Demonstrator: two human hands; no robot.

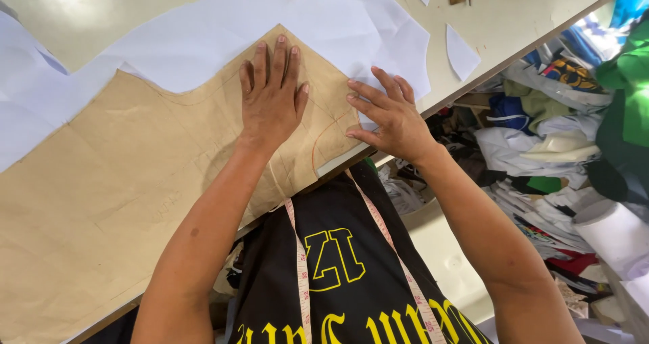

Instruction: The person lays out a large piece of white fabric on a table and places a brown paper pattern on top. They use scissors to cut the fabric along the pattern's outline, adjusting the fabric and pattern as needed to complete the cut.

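Hands flat, fingers spread: left hand (272,100) and right hand (390,116) press tan paper pattern (135,181), running lower-left to upper-right

Your pale surface (527,19) catches bright light at top left; heaped fabric scraps (547,148) crowd floor to your right.

Pale table (520,19) — white fabric (223,29) spread flat; brown paper pattern (101,181) on top.
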